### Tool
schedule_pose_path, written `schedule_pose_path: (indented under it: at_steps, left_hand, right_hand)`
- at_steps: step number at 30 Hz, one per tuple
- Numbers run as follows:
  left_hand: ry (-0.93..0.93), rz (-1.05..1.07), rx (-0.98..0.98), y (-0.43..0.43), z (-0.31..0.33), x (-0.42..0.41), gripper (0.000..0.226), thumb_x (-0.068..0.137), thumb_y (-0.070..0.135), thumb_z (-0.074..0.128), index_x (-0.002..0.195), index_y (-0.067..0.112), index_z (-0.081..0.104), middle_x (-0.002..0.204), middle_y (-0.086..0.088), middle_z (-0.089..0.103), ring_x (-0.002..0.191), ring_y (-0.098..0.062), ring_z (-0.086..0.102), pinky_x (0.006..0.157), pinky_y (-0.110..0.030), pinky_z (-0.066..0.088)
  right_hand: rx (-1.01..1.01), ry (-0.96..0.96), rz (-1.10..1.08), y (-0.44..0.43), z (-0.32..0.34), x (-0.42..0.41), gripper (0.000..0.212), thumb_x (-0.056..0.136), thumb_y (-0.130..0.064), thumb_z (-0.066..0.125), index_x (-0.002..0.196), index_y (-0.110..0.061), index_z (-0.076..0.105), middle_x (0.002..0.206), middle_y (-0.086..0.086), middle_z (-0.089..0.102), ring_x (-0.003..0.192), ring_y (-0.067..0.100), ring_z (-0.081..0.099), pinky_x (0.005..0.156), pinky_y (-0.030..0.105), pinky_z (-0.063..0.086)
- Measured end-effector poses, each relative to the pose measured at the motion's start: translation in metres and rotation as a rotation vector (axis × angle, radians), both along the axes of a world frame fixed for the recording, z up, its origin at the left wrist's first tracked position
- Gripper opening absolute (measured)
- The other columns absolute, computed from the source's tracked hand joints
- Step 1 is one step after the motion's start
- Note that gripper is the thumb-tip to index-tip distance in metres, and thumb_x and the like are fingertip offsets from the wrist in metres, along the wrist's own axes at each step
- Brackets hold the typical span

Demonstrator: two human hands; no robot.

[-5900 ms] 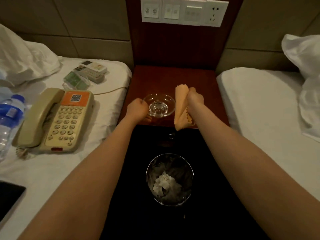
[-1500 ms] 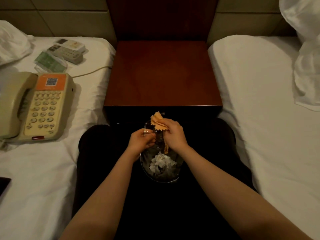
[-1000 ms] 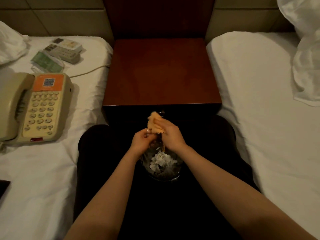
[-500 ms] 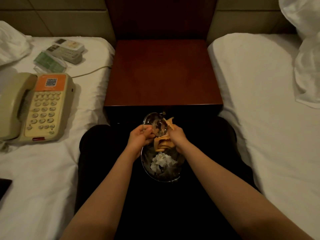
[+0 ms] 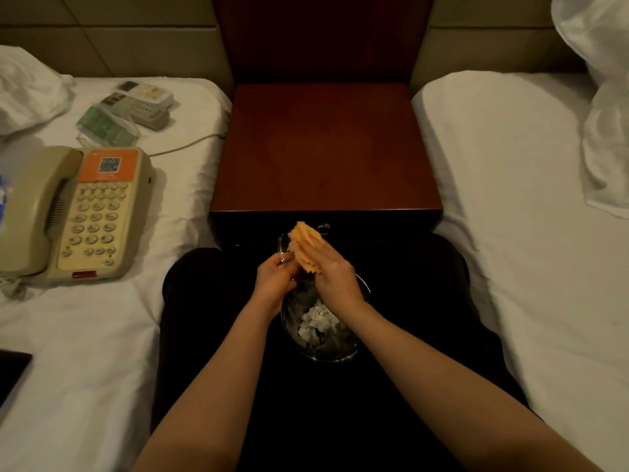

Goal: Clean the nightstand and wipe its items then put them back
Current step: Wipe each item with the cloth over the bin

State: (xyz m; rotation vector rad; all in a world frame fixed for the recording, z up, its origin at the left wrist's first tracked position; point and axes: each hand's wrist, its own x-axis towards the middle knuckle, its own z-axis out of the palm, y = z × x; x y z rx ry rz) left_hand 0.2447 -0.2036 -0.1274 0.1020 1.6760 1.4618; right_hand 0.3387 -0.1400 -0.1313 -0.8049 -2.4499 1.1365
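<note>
The dark red wooden nightstand [image 5: 323, 148] stands between two beds, and I see nothing on its top. In front of its lower edge, my left hand [image 5: 275, 277] grips a small clear glass dish [image 5: 282, 245] by its rim. My right hand [image 5: 335, 272] holds a folded orange cloth [image 5: 306, 247] pressed against the dish, which it mostly hides. Both hands hover above a round waste bin [image 5: 320, 321] with crumpled white paper inside.
On the left bed lie a beige telephone [image 5: 78, 212] with its cord, two remote controls [image 5: 143, 102], a green card holder [image 5: 105, 127] and a dark tablet corner [image 5: 12, 369]. A white pillow [image 5: 599, 107] sits on the right bed. My dark-clothed lap surrounds the bin.
The dish was lifted off the nightstand and brought down over the bin. In the last half second the cloth moved up over the dish, covering it.
</note>
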Motion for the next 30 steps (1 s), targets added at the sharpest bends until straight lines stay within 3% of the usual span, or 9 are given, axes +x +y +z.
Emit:
schedule_pose_path:
  at_steps: [4, 7, 9, 12, 16, 19, 24, 28, 30]
  left_hand:
    - [0.044, 0.046, -0.013, 0.001, -0.004, 0.008, 0.027, 0.091, -0.010, 0.042, 0.106, 0.008, 0.056, 0.087, -0.004, 0.061, 0.076, -0.011, 0.057, 0.066, -0.021, 0.049]
    - [-0.008, 0.094, -0.014, 0.000, -0.002, 0.006, 0.028, 0.092, -0.009, 0.038, 0.089, 0.009, 0.058, 0.081, -0.004, 0.059, 0.073, -0.012, 0.056, 0.057, -0.017, 0.051]
    - [-0.069, 0.148, -0.019, 0.000, -0.001, 0.003, 0.028, 0.092, -0.006, 0.040, 0.079, 0.011, 0.059, 0.078, -0.005, 0.059, 0.070, -0.013, 0.056, 0.054, -0.019, 0.051]
    - [-0.154, 0.191, 0.011, -0.002, -0.002, -0.001, 0.020, 0.093, -0.001, 0.045, 0.081, 0.007, 0.059, 0.079, -0.008, 0.060, 0.070, -0.015, 0.057, 0.049, -0.017, 0.053]
    - [-0.155, 0.173, 0.038, -0.001, 0.003, -0.002, 0.014, 0.093, 0.001, 0.047, 0.091, 0.005, 0.060, 0.082, -0.007, 0.062, 0.073, -0.015, 0.060, 0.054, -0.017, 0.055]
    - [-0.132, 0.163, 0.021, -0.002, 0.007, -0.002, 0.021, 0.092, -0.004, 0.045, 0.081, 0.008, 0.060, 0.079, -0.008, 0.060, 0.069, -0.015, 0.057, 0.053, -0.018, 0.052]
    - [-0.116, 0.244, -0.028, 0.002, 0.018, -0.006, 0.014, 0.091, 0.000, 0.050, 0.082, 0.007, 0.058, 0.076, -0.008, 0.060, 0.068, -0.014, 0.059, 0.050, -0.016, 0.053]
    - [0.015, 0.142, -0.071, 0.004, 0.035, -0.013, 0.009, 0.089, 0.000, 0.054, 0.084, 0.004, 0.060, 0.075, -0.008, 0.062, 0.064, -0.015, 0.061, 0.048, -0.015, 0.053]
    - [0.043, 0.163, -0.065, 0.004, 0.045, -0.022, 0.011, 0.090, 0.001, 0.054, 0.081, 0.006, 0.059, 0.075, -0.008, 0.062, 0.066, -0.015, 0.061, 0.054, -0.018, 0.053]
  right_hand:
    - [0.052, -0.201, 0.098, 0.000, -0.004, 0.000, 0.072, 0.084, 0.014, 0.042, 0.143, -0.026, 0.036, 0.153, -0.005, 0.029, 0.145, 0.015, 0.016, 0.118, 0.038, 0.021]
    - [0.070, -0.193, 0.067, 0.002, 0.000, 0.002, 0.056, 0.084, 0.003, 0.053, 0.133, -0.023, 0.052, 0.142, -0.002, 0.048, 0.133, 0.014, 0.041, 0.108, 0.020, 0.032]
    - [-0.018, -0.186, -0.060, 0.006, 0.009, 0.004, 0.036, 0.082, -0.008, 0.061, 0.114, -0.022, 0.069, 0.117, 0.000, 0.068, 0.096, 0.013, 0.063, 0.078, 0.008, 0.042]
    - [-0.015, -0.350, -0.115, 0.010, 0.016, 0.008, 0.022, 0.083, -0.016, 0.058, 0.097, -0.018, 0.075, 0.089, 0.008, 0.072, 0.073, 0.019, 0.060, 0.058, 0.020, 0.038]
    - [0.002, -0.264, -0.284, 0.005, 0.019, 0.007, 0.024, 0.083, -0.008, 0.053, 0.096, -0.015, 0.073, 0.091, 0.008, 0.071, 0.088, 0.025, 0.065, 0.065, 0.024, 0.042]
    - [0.063, -0.188, -0.089, 0.004, 0.021, 0.005, 0.031, 0.081, -0.004, 0.056, 0.105, -0.016, 0.073, 0.109, 0.003, 0.069, 0.102, 0.020, 0.060, 0.085, 0.027, 0.045]
    - [-0.124, -0.397, -0.277, 0.026, 0.018, 0.001, 0.033, 0.084, -0.013, 0.050, 0.052, -0.021, 0.048, 0.057, -0.003, 0.049, 0.055, 0.015, 0.047, 0.046, 0.023, 0.034]
    - [-0.106, -0.355, -0.161, 0.039, 0.034, -0.010, 0.011, 0.090, -0.032, 0.051, 0.084, -0.027, 0.059, 0.072, 0.001, 0.061, 0.070, 0.023, 0.059, 0.055, 0.026, 0.043]
    - [-0.065, -0.360, 0.021, 0.041, 0.045, -0.014, 0.031, 0.088, -0.040, 0.053, 0.118, -0.033, 0.053, 0.093, -0.001, 0.065, 0.084, 0.020, 0.062, 0.071, 0.031, 0.050]
